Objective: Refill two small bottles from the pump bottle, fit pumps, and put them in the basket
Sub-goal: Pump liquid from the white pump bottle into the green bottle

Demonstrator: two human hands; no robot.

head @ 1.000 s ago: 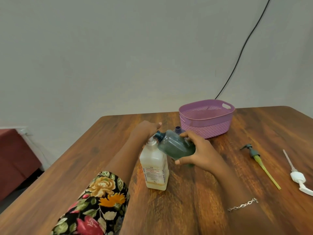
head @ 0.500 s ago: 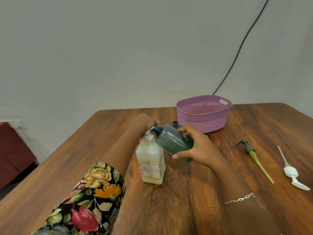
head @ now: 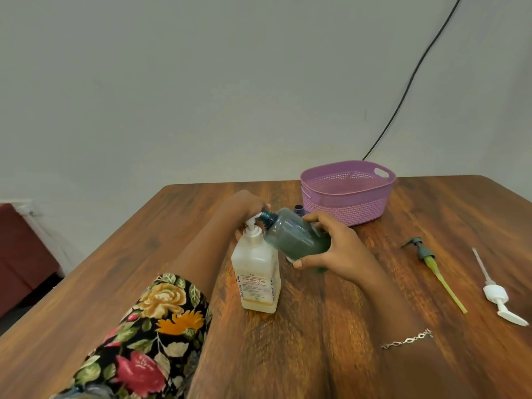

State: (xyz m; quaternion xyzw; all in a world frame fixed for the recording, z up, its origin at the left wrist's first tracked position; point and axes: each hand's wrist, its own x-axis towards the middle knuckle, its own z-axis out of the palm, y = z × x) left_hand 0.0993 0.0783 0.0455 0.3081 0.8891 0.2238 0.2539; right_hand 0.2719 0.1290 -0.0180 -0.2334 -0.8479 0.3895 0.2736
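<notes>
A white pump bottle (head: 257,279) with a printed label stands upright mid-table. My left hand (head: 244,204) presses down on its pump head. My right hand (head: 335,244) grips a small dark green bottle (head: 293,236), tilted so its open neck meets the pump spout. Behind it, only the dark neck of a second small bottle (head: 299,210) shows. The purple basket (head: 347,210) sits at the back. Two loose pumps lie to the right: a dark green one with a yellow-green tube (head: 431,267) and a white one (head: 496,293).
The wooden table (head: 316,341) ends at the left edge near a dark red piece of furniture (head: 20,254). A black cable (head: 411,73) runs down the wall behind the basket.
The view has shifted slightly. Both hands stay in place, my left on the pump head and my right holding the tilted green bottle at the spout.
</notes>
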